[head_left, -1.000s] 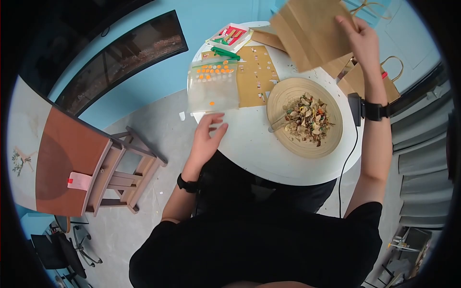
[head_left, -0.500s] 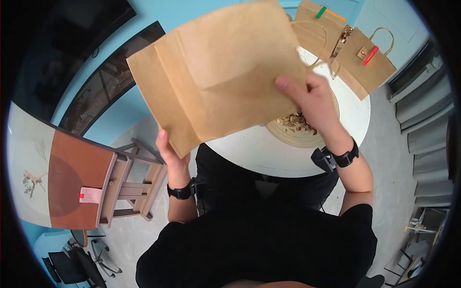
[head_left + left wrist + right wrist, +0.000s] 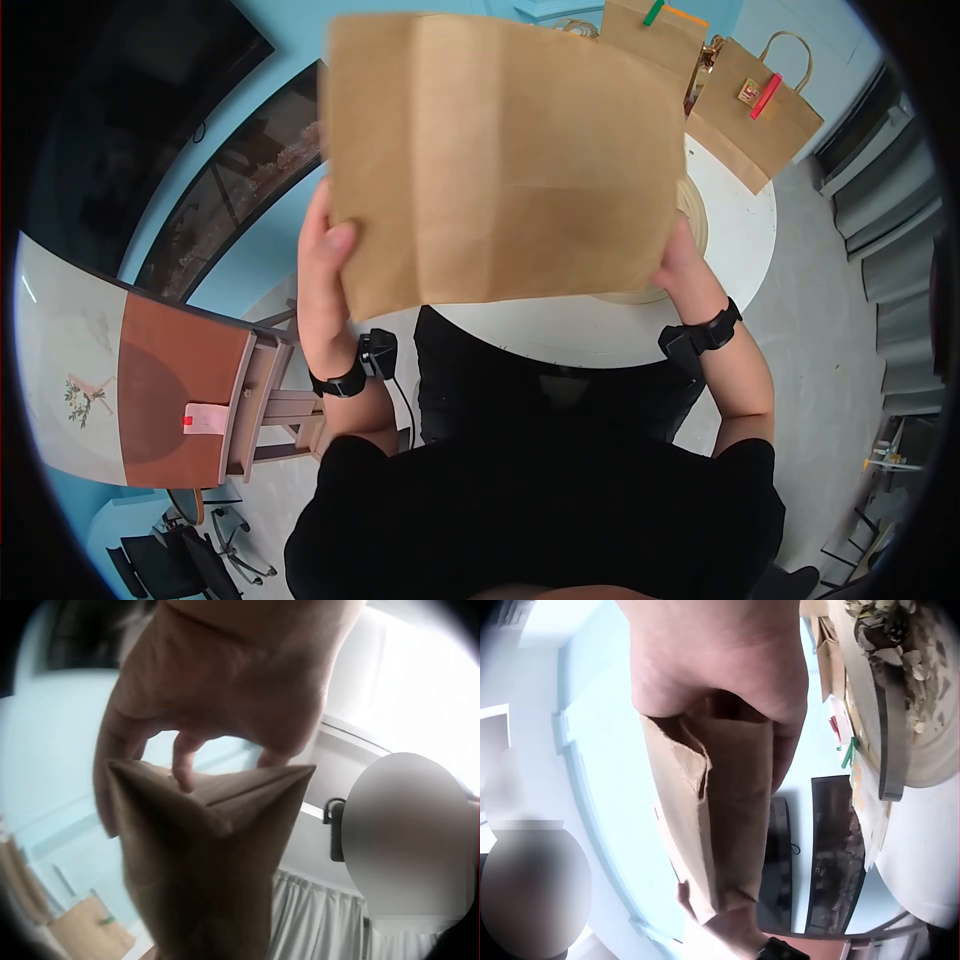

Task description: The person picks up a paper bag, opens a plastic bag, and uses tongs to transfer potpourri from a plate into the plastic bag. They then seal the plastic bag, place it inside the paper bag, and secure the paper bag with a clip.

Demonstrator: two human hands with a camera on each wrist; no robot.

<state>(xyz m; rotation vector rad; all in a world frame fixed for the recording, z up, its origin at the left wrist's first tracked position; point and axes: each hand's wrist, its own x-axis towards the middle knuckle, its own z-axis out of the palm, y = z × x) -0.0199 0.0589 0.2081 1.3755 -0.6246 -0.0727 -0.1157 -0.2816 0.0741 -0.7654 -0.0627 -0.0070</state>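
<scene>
A brown paper bag (image 3: 560, 160) is held up broadside over the near part of the table, hiding much of it in the head view. My left hand (image 3: 322, 270) grips its left end, thumb on the near face and fingers behind. Seen from the left wrist, the bag's end (image 3: 202, 877) folds inward in a V under my hand (image 3: 225, 682). At the opposite end my right hand (image 3: 682, 258) grips the edge, its fingers mostly hidden behind the paper. In the right wrist view the bag's rough-edged end (image 3: 705, 761) gapes beneath that hand (image 3: 720, 667).
Two more paper bags stand at the table's back right, one with a red clip (image 3: 766, 96), the other with a green clip (image 3: 653, 12). A round wooden plate (image 3: 937, 769) holds dried plant pieces and metal tongs (image 3: 891, 742). The white table (image 3: 735, 225) shows around the held bag.
The bag has come from the back right to in front of me, turning broadside. My left hand, holding nothing a second ago, now grips its left end; my right hand has moved nearer.
</scene>
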